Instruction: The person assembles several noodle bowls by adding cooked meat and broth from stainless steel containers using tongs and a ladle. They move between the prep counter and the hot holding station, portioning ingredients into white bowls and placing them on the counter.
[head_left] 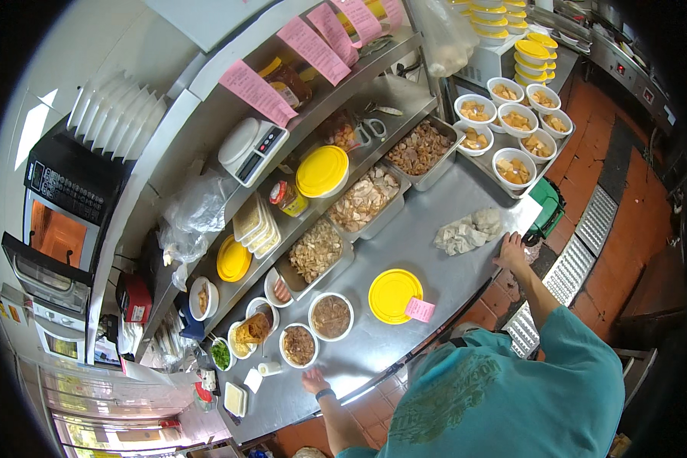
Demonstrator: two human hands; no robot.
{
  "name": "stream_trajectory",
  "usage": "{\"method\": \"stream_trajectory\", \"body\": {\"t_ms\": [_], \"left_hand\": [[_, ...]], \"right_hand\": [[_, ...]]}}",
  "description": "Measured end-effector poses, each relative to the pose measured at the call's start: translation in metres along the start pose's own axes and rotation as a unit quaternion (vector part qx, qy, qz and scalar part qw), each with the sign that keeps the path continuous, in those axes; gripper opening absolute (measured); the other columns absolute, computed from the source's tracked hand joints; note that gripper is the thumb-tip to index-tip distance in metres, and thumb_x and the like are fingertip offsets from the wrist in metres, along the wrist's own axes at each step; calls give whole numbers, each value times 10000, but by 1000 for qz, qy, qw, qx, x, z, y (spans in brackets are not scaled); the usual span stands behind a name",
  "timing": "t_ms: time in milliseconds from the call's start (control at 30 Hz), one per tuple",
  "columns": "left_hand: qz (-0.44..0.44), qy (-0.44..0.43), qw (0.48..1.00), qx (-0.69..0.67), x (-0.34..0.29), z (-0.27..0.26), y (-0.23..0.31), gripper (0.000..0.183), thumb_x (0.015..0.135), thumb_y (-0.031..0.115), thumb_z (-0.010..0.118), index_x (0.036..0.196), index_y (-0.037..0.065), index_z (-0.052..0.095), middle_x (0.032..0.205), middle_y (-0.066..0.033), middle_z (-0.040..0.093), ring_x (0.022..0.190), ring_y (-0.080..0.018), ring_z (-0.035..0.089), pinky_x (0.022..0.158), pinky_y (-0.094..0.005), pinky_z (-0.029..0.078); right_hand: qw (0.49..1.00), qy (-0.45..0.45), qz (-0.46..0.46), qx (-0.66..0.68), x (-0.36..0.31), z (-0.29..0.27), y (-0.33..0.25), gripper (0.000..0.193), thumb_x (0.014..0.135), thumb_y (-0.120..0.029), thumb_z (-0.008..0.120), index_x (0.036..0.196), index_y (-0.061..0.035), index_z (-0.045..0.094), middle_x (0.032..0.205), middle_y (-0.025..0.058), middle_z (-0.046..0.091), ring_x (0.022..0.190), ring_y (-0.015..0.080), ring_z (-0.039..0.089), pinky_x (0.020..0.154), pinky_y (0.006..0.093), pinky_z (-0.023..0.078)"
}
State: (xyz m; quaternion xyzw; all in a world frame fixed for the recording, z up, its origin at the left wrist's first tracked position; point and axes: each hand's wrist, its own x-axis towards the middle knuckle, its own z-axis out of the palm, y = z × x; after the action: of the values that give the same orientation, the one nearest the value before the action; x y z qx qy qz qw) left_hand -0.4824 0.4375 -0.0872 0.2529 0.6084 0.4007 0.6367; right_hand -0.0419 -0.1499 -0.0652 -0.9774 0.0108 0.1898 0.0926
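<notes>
My left hand (314, 380) rests at the counter's front edge, fingers loosely apart and nothing visible in it. Just beyond it stands a white bowl of chopped meat in sauce (299, 346), with a second bowl of brown food (331, 317) beside that. At the counter's right end, my right hand (511, 252) lies with fingers spread, holding nothing. A crumpled pale cloth (468, 231) is close to it. Between my hands sits a container with a yellow lid (393, 294), and a pink slip (420, 309) lies at the lid's edge.
Metal trays of sliced meat (420, 147) line the counter's back under a shelf with a scale (253, 151). White bowls of yellow chunks (514, 168) crowd the far right. Chopped greens (220, 355) stand at left. A green bin (548, 210) is past the right end.
</notes>
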Motion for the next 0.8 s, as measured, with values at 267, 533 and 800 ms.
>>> {"method": "stream_trajectory", "body": {"t_ms": [267, 533, 800], "left_hand": [[56, -16, 997, 53, -67, 1, -52, 365, 950, 222, 668, 1263, 53, 589, 1203, -98, 628, 977, -216, 618, 802, -336, 547], [251, -125, 938, 205, -79, -2, -68, 147, 858, 52, 728, 962, -50, 706, 811, -81, 691, 658, -153, 609, 604, -280, 519], [319, -63, 827, 458, -92, -10, -69, 256, 769, 178, 836, 844, -36, 717, 832, -172, 703, 840, -286, 665, 799, -412, 537]], "right_hand": [[999, 23, 15, 15, 0, 10, -2, 1095, 709, -339, 801, 1505, 111, 199, 1546, 385, 223, 1461, 514, 214, 1177, 588, 250], [1000, -1, 11, -23, 5, 6, -5, 1094, 695, -348, 787, 1495, 136, 219, 1526, 414, 252, 1445, 537, 242, 1199, 569, 206], [999, -14, 13, -31, 7, 9, -6, 1105, 707, -339, 770, 1502, 157, 183, 1528, 437, 213, 1443, 569, 218, 1196, 576, 201]]}}
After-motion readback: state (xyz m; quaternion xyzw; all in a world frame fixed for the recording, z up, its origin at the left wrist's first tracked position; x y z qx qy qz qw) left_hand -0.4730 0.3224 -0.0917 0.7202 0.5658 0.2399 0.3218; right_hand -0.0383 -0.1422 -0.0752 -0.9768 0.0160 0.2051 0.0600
